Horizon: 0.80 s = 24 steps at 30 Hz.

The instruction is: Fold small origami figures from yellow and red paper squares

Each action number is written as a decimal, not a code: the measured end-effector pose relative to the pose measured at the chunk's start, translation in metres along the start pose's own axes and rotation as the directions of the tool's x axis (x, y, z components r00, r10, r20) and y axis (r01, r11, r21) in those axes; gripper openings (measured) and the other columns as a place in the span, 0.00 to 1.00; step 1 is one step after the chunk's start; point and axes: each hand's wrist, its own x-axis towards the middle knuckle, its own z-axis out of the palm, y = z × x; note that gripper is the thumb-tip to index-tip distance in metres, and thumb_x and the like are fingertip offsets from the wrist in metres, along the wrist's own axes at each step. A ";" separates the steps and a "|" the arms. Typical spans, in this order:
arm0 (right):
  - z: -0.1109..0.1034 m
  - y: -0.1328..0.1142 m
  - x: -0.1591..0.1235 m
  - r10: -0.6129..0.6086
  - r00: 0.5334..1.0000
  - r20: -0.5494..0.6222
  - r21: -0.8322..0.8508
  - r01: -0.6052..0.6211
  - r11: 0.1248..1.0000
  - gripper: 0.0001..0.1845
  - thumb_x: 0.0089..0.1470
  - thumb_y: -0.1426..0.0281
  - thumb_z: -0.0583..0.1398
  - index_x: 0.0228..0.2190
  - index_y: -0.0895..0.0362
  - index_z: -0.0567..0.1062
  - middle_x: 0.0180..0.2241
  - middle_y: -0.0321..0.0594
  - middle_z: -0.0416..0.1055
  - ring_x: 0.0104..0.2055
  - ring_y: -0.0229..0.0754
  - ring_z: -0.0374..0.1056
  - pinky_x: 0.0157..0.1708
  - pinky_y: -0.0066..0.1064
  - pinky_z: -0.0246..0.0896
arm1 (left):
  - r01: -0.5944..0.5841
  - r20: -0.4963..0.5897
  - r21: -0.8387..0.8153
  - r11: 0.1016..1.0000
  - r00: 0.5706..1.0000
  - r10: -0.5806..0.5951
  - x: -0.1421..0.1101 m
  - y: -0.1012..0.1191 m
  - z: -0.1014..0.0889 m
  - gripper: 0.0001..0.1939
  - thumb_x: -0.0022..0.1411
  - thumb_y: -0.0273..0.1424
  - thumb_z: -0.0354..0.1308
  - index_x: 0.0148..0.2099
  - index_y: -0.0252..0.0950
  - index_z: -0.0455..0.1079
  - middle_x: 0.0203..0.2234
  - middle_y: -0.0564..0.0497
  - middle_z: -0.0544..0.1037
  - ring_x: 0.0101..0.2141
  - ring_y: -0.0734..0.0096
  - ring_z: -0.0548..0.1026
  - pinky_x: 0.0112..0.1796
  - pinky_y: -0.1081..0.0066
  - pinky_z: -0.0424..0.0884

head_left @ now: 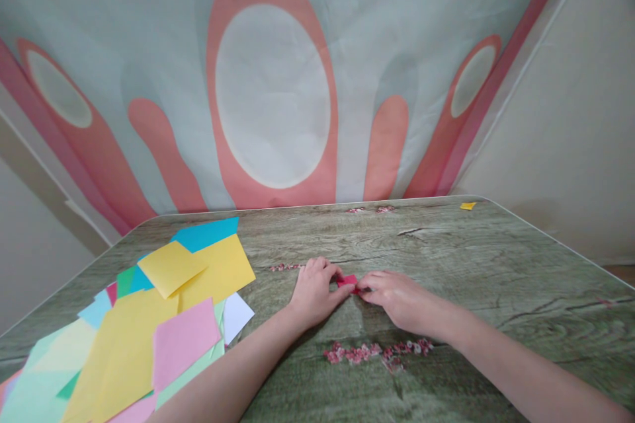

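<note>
A small piece of red paper (pixel 348 282), seemingly folded, lies at the middle of the wood-patterned table (pixel 297 383). My left hand (pixel 317 287) presses on its left side, thumb and fingers closed about the edge. From the right, my right hand (pixel 391 297) pinches the paper's right edge between thumb and fingertips. Both hands rest low over the tabletop, and the fingers hide part of the paper, so its full shape cannot be made out.
A loose pile of coloured paper sheets, with yellow (pixel 133 337), pink (pixel 183 340) and blue (pixel 211 234) ones, spreads over the table's left side beside my left forearm. A small yellow paper piece (pixel 467 206) lies at the far right edge. Behind the table hangs a patterned backdrop (pixel 272 92).
</note>
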 end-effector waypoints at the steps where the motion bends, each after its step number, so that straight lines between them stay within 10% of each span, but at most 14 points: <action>1: 0.000 -0.001 0.000 0.002 1.000 -0.005 -0.001 -0.002 1.000 0.14 0.57 0.76 0.52 0.41 0.56 0.75 0.41 0.43 0.72 0.46 0.42 0.63 0.46 0.34 0.56 | 0.005 -0.008 0.009 1.000 1.000 -0.005 -0.001 0.002 0.001 0.16 0.56 0.46 0.54 0.37 0.39 0.69 0.34 0.50 0.67 0.40 0.62 0.64 0.41 0.65 0.61; 12: 0.000 -0.003 0.002 0.008 1.000 -0.002 -0.016 -0.008 1.000 0.13 0.57 0.75 0.52 0.37 0.56 0.77 0.39 0.42 0.72 0.42 0.43 0.63 0.43 0.34 0.57 | 0.119 -0.010 0.040 0.992 0.993 -0.119 -0.001 0.003 0.007 0.11 0.57 0.39 0.55 0.43 0.45 0.67 0.45 0.49 0.64 0.48 0.58 0.61 0.46 0.58 0.58; 24: 0.002 -0.020 0.002 0.022 0.999 -0.027 -0.017 -0.022 1.000 0.17 0.50 0.80 0.53 0.40 0.58 0.74 0.37 0.43 0.71 0.42 0.43 0.62 0.45 0.36 0.55 | 0.106 -0.095 0.030 0.994 0.990 -0.103 -0.001 0.003 0.011 0.27 0.56 0.30 0.53 0.58 0.50 0.55 0.52 0.48 0.61 0.54 0.56 0.56 0.52 0.55 0.54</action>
